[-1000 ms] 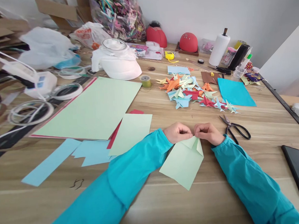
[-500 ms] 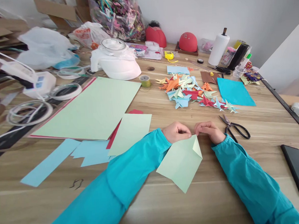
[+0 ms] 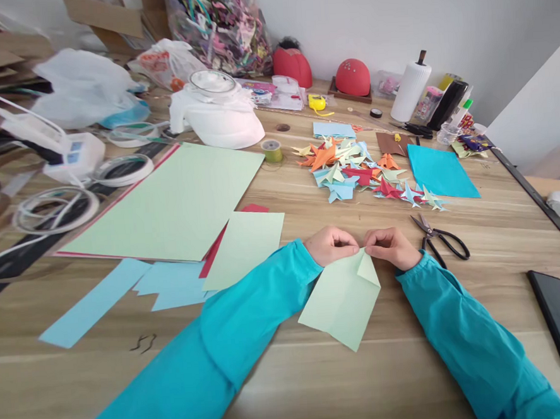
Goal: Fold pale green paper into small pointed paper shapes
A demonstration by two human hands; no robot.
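Note:
A pale green square of paper (image 3: 341, 300) lies on the wooden table (image 3: 319, 384) in front of me, one corner folded down at its top. My left hand (image 3: 330, 245) and my right hand (image 3: 390, 247) meet at that top corner, fingers curled and pinching the paper between them. Both arms wear teal sleeves. Black scissors (image 3: 440, 237) lie just right of my right hand.
A pile of folded paper figures (image 3: 360, 173) lies beyond my hands, beside a teal sheet (image 3: 441, 173). Large green sheets (image 3: 175, 203) and blue offcuts (image 3: 124, 295) lie to the left. A black phone (image 3: 559, 322) rests at the right. Bags, tape rolls and clutter line the back.
The fold at the paper's top corner was opened slightly half a second ago and is now pressed down again; my hands stayed at the top corner and the sheet shifted a little.

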